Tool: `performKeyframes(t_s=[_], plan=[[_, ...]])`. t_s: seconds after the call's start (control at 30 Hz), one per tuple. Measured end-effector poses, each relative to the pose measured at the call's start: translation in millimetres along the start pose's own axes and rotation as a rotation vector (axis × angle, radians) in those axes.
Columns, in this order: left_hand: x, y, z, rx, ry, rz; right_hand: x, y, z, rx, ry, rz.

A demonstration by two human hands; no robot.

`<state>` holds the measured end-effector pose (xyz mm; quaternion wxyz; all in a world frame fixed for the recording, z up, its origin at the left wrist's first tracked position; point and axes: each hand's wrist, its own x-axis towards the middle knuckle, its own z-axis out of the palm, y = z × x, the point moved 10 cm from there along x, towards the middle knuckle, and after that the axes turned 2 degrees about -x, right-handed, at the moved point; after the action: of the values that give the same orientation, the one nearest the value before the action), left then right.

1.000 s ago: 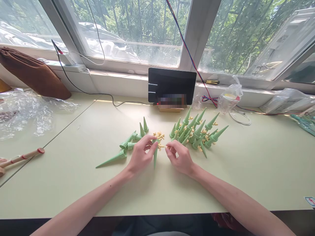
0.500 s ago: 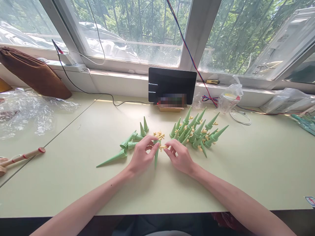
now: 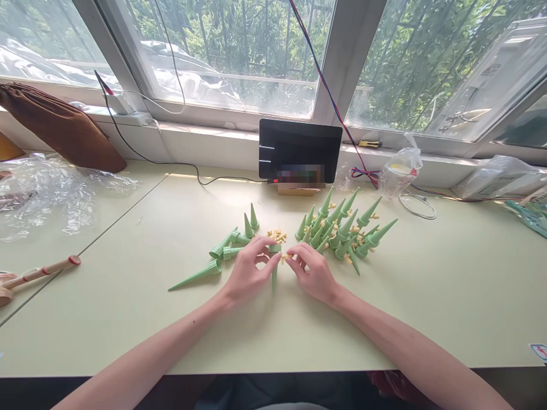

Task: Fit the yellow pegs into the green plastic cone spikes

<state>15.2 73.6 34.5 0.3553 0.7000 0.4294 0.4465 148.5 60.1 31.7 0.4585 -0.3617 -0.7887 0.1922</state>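
With the left hand [image 3: 248,270] pinching a green plastic spike [image 3: 274,280], tip toward the wearer, the right hand [image 3: 314,272] grasps a small yellow fitting [image 3: 285,258] just right of its collar, roughly crosswise. Both above counter [image 3: 273,336]; spike-fitting contact unclear.

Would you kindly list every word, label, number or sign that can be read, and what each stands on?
No text can be read.
Black screen: blurred patch.
Sticker, near right: too small.
Bagged cup: red mark, too small.
Plastic packaging, right: blurred print.
White casing outside: label too small.
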Motion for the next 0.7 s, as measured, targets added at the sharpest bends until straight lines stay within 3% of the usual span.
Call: performKeyframes(t_s=[0.2, 0.7], plan=[[1.4, 5.2, 4.5, 0.014, -0.051, 0.044, -0.1, 0.6, -0.7, 0.007, 0.008, -0.004], [0.3, 3.7, 3.5, 0.003, -0.040, 0.032, 1.1, 4.7, 1.1, 0.044, -0.010, 0.040]])
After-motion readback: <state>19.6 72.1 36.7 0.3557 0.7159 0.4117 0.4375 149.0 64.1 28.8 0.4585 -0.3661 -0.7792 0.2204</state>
